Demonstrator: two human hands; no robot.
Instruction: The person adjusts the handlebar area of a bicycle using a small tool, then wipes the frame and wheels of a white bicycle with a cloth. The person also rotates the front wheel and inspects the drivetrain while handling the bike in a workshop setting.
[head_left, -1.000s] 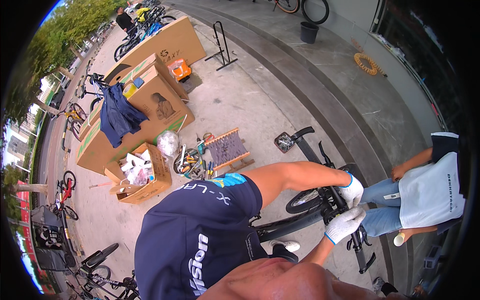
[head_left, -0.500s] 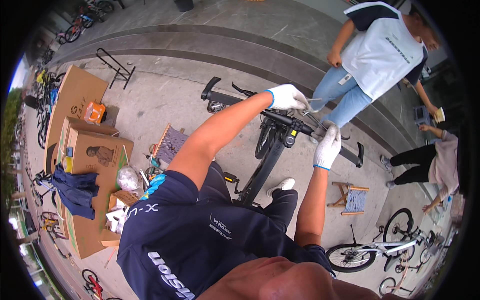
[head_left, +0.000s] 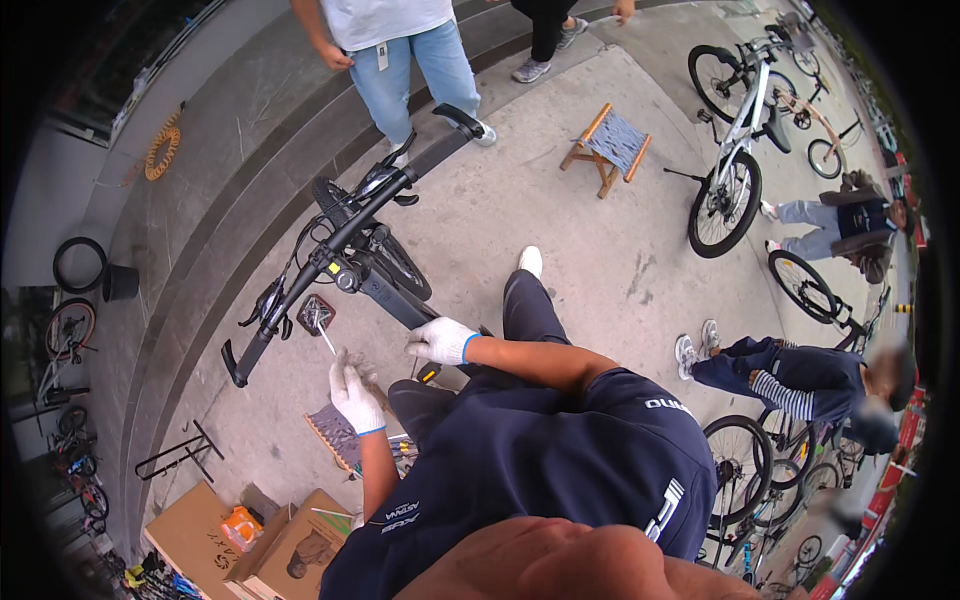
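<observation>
A black bicycle [head_left: 385, 275] stands in front of me, its handlebar [head_left: 330, 245] running from lower left to upper right. My left hand [head_left: 355, 398], in a white glove, is closed on a thin pale tool [head_left: 326, 338] whose tip points up toward a small display under the handlebar. My right hand [head_left: 440, 340], also gloved, grips the bicycle's black frame just below the stem. My navy shirt and dark trousers fill the lower middle of the view.
A person in jeans [head_left: 415, 65] stands by the front wheel. A folding stool [head_left: 610, 145], a white bicycle [head_left: 740, 150] and two crouching people [head_left: 800, 370] are on the right. Cardboard boxes [head_left: 290, 545] lie lower left, stone steps [head_left: 210, 200] and a tyre [head_left: 80, 262] on the left.
The view has swung round. Both hands have come off the handlebar grips: the left now holds a thin tool below the bar and the right is lower, on the frame.
</observation>
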